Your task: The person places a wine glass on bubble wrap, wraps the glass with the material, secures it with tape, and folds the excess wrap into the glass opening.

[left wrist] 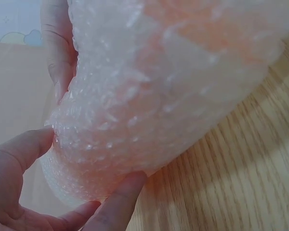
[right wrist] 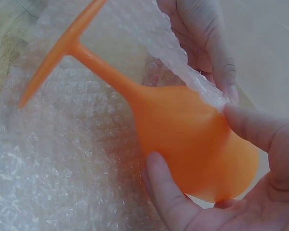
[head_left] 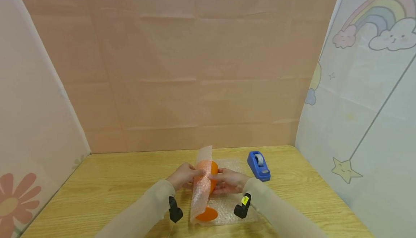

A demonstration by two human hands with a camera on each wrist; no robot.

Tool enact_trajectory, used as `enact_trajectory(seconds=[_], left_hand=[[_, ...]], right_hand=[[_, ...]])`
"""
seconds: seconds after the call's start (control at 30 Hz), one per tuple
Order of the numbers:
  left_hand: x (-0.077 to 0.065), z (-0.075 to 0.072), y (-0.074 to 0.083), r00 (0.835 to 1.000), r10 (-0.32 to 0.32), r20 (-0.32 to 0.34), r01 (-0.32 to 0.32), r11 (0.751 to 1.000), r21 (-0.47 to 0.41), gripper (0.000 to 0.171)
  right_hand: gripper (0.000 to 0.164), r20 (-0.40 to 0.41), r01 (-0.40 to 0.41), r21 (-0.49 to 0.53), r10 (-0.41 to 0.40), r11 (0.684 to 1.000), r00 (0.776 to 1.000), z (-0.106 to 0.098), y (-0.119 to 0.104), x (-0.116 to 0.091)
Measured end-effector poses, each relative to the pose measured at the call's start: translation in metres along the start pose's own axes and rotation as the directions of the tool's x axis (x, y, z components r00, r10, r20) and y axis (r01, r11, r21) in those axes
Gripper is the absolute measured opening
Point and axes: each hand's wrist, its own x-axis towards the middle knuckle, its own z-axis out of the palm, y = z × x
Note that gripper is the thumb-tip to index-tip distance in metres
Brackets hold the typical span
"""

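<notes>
An orange wine glass (right wrist: 192, 139) lies on its side on a sheet of bubble wrap (head_left: 227, 209), its round foot (head_left: 207, 214) towards me. One side of the sheet is folded up over the bowl and stem. My left hand (head_left: 182, 176) grips this covered side, with thumb and fingers on the wrap in the left wrist view. From the other side, my right hand (head_left: 230, 181) holds the bare part of the bowl. Its thumb is at the wrap's folded edge, and its other fingers curl under the bowl. The left fingertips meet that same edge in the right wrist view.
A blue tape dispenser (head_left: 259, 166) with a roll of clear tape stands right of the bubble wrap. The wooden table (head_left: 130, 180) ends at a tan backdrop (head_left: 195, 86), with patterned sheets at both sides. Black wrist cameras sit on both sleeves.
</notes>
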Motion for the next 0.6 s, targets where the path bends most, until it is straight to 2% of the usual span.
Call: enact_trajectory(seconds=[0.03,0.1,0.23,0.27,0.37,0.5,0.57,0.6], left_hand=[[0.0004,-0.0002,0.0000,1.000,-0.007,0.015,0.008,0.998,-0.058,0.066],[0.0011,0.0001,-0.0002,0.999,-0.014,0.033,0.017,0.994,-0.112,0.066],[0.0002,0.0032,-0.0006,1.000,-0.013,-0.028,0.009,0.986,-0.168,0.067],[-0.0004,0.0043,-0.0006,0.999,-0.012,-0.046,0.005,0.990,-0.140,0.068],[-0.0018,0.0063,-0.0012,0.997,-0.004,-0.081,-0.010,0.985,-0.172,0.068],[-0.0015,0.0053,-0.0011,0.997,0.009,-0.074,-0.014,0.997,-0.073,0.069],[-0.0001,0.0031,-0.0007,0.999,-0.001,-0.037,-0.001,0.999,-0.049,0.071],[0.0019,0.0007,-0.0007,1.000,-0.001,0.017,0.001,1.000,-0.019,0.072]], right_hand=[[0.071,-0.002,-0.001,0.003,0.001,1.000,1.000,0.0002,-0.0003,-0.0006],[0.072,-0.004,-0.004,0.005,0.004,1.000,1.000,0.0006,-0.0010,-0.0019],[0.071,-0.002,-0.014,0.003,0.014,1.000,1.000,0.0020,-0.0026,-0.0033],[0.071,-0.003,-0.016,0.003,0.016,1.000,1.000,0.0021,-0.0028,-0.0034],[0.071,-0.001,-0.020,0.007,0.020,1.000,1.000,0.0023,-0.0027,-0.0031],[0.072,0.002,-0.021,0.017,0.021,1.000,1.000,0.0021,-0.0020,-0.0025],[0.072,0.001,-0.022,0.021,0.022,1.000,1.000,0.0020,-0.0019,-0.0024],[0.071,0.000,-0.023,0.023,0.023,0.999,1.000,0.0020,-0.0019,-0.0023]])
